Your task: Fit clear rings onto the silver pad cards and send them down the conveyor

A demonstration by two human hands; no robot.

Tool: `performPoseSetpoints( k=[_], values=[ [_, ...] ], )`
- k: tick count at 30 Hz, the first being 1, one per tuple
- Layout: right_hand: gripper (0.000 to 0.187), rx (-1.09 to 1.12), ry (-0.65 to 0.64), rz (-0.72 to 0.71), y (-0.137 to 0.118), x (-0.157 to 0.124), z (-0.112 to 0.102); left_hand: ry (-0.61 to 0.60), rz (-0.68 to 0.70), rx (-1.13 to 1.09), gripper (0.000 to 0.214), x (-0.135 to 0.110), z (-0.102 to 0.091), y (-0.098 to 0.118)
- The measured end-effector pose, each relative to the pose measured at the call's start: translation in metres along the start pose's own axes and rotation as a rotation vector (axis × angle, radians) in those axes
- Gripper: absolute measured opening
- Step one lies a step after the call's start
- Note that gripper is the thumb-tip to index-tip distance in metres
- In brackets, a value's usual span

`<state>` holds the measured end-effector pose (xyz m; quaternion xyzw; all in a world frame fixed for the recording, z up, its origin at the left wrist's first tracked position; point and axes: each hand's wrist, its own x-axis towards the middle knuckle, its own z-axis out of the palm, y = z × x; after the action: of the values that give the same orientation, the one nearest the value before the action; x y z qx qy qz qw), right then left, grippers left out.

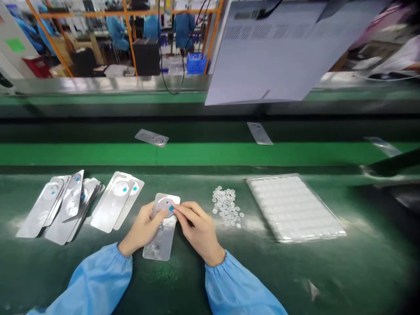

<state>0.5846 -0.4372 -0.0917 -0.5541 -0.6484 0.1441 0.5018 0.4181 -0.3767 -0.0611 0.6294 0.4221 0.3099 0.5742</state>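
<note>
My left hand is closed on the upper left edge of a silver phone back panel, its thumb on the face near a round camera ring. The panel lies tilted slightly above or on the green bench; I cannot tell which. With thumb and forefinger pinched, my right hand grips a small blue tab at the ring's right edge. To the left lie two more panels with blue tabs, one overlapping the other. Right of my hands is a loose pile of small clear discs.
A fanned stack of panels lies far left. A white compartmented tray sits on the right. Beyond the bench, several panels rest on the green belt. A large white board hangs overhead. People in blue sit behind.
</note>
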Motion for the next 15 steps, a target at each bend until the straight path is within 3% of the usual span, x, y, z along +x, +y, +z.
performPoseSetpoints(
  k=[10, 15],
  values=[
    [0.016, -0.072, -0.062, 0.008, -0.008, 0.003, -0.008, -0.109, -0.039, 0.000, 0.034, -0.005, -0.002, 0.009],
    [0.014, 0.007, -0.058, 0.057, -0.011, 0.002, -0.007, -0.001, -0.060, -0.058, 0.036, -0.006, -0.004, 0.001]
  ],
)
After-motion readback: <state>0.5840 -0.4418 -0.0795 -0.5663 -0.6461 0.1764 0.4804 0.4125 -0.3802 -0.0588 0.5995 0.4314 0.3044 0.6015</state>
